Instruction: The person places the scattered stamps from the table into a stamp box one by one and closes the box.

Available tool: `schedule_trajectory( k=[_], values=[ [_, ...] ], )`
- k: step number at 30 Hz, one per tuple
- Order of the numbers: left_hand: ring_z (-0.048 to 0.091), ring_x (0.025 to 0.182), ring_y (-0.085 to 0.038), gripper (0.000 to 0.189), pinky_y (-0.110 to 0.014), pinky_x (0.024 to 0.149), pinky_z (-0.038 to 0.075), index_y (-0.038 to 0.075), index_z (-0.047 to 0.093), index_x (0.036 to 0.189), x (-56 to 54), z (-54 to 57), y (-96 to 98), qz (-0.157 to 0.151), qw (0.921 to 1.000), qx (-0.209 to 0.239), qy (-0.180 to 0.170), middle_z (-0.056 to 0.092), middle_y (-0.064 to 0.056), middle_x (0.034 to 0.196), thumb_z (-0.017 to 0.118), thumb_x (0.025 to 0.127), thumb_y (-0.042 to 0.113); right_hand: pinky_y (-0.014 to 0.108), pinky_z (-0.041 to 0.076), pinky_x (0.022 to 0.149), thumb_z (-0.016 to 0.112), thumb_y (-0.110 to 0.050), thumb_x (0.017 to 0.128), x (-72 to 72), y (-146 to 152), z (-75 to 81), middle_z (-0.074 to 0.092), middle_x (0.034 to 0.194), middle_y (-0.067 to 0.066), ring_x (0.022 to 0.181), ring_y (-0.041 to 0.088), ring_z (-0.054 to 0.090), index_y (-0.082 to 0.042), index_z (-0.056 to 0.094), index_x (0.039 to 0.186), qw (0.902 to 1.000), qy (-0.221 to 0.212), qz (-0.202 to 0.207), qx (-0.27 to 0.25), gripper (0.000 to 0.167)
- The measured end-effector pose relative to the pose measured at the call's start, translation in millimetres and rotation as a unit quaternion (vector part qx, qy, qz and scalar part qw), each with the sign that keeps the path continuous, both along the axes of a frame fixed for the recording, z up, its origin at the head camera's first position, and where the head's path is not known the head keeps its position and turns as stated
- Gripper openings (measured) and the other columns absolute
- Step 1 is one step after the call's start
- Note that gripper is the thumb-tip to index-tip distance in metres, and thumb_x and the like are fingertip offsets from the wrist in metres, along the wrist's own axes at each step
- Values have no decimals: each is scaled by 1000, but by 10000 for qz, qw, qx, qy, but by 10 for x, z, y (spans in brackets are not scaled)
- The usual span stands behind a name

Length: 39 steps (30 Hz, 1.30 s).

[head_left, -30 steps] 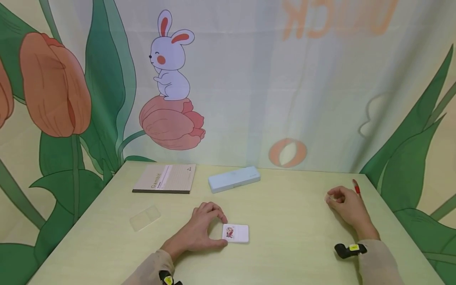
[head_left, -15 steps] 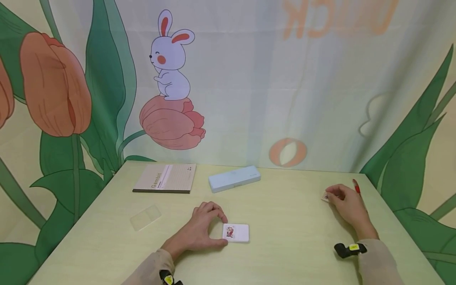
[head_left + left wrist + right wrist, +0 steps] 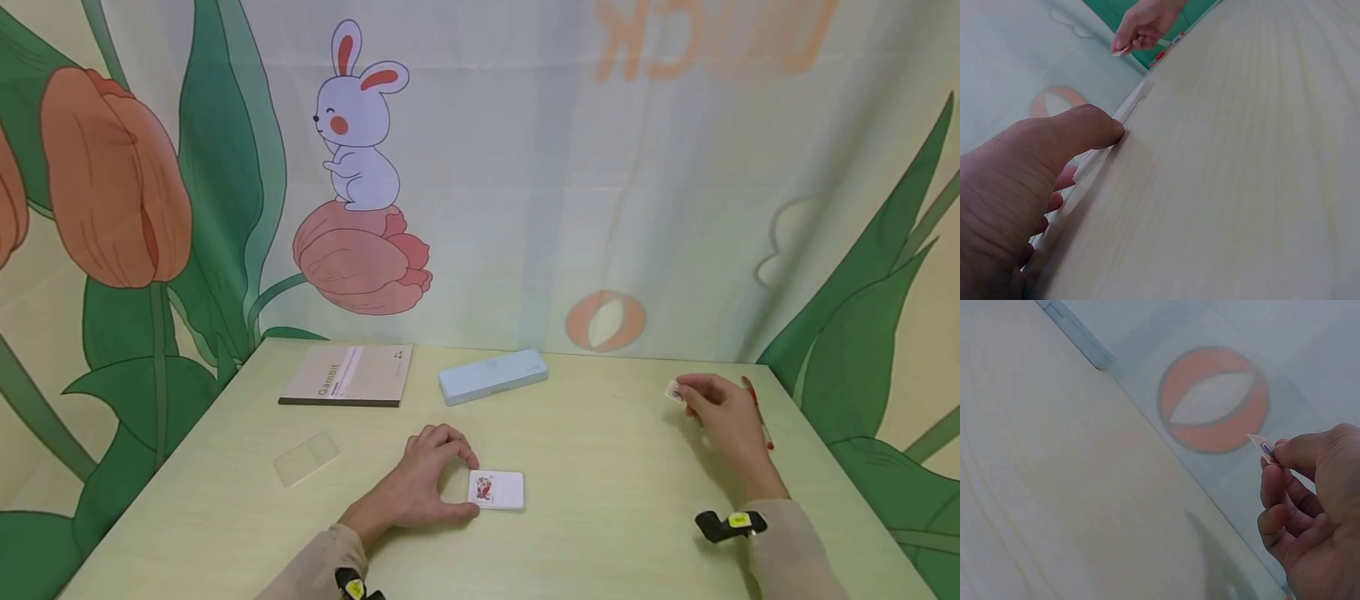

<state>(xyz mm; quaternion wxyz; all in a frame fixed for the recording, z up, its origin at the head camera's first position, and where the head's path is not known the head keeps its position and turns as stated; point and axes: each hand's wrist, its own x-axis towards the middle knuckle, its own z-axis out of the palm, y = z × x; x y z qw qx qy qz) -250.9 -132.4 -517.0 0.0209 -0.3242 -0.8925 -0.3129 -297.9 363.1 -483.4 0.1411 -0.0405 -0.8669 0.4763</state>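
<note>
In the head view my left hand (image 3: 427, 479) holds a flat white case (image 3: 510, 491) between thumb and index finger, by its long edges at the left end. A stamp (image 3: 484, 488) with a red figure lies on the left half of the case. The left wrist view shows the thumb against the case's near side. At the far right, my right hand (image 3: 723, 417) pinches a second small stamp (image 3: 674, 391) between thumb and index finger, raised above the table. A blue mark with a pale border shows on this stamp (image 3: 1265, 449) in the right wrist view.
A clear plastic lid (image 3: 306, 458) lies to the left. Behind it is a notebook (image 3: 367, 375), with a light blue pencil case (image 3: 493, 377) at the back centre. A red pen (image 3: 752, 397) lies beyond my right hand, partly hidden. A printed curtain (image 3: 510, 167) hangs behind the table.
My right hand has lifted and moved slightly left and away with the stamp, uncovering more of the pen. The left hand and the white case have stayed in place.
</note>
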Motion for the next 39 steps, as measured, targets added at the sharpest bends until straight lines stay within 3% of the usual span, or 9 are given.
schedule_trajectory(
  k=[4, 11, 16, 23, 39],
  values=[
    [47, 130, -20, 46, -55, 109, 34, 28, 71, 115, -5, -3, 0, 5, 10000, 12, 4, 59, 4, 135, 96, 81, 49, 24, 58, 72, 73, -40, 109, 4, -81, 104, 74, 111, 13, 87, 20, 67, -7, 74, 136, 9996, 109, 184, -164, 43],
    [47, 128, -19, 46, -53, 107, 34, 28, 72, 115, -5, -14, 1, 4, 10000, 27, 15, 59, 5, 134, 96, 81, 49, 22, 57, 75, 76, -34, 108, 64, -287, 258, 74, 111, 5, 87, 13, 63, -5, 75, 137, 9970, 384, 572, -341, 41],
    [47, 129, -19, 46, -54, 109, 34, 29, 72, 115, -15, -30, 0, 8, 10000, 13, 27, 59, 5, 134, 96, 81, 49, 22, 56, 72, 77, -33, 107, 90, -470, 395, 74, 107, 0, 84, 14, 62, -3, 75, 134, 9941, 299, 828, -626, 41],
    [47, 131, -20, 46, -55, 110, 34, 29, 72, 115, -16, -29, -4, -5, 10000, 29, 6, 59, 5, 135, 96, 81, 48, 24, 51, 66, 80, -29, 105, 173, -739, 554, 71, 99, 4, 79, 15, 58, -1, 76, 128, 9877, 211, 1247, -918, 36],
    [47, 131, -21, 46, -55, 109, 34, 28, 72, 115, -13, -24, 1, 18, 10000, -3, -14, 59, 4, 136, 96, 81, 49, 26, 50, 66, 85, -28, 102, 245, -1172, 508, 79, 103, 7, 78, 14, 59, -6, 78, 121, 9746, 168, 1935, -1114, 30]
  ],
)
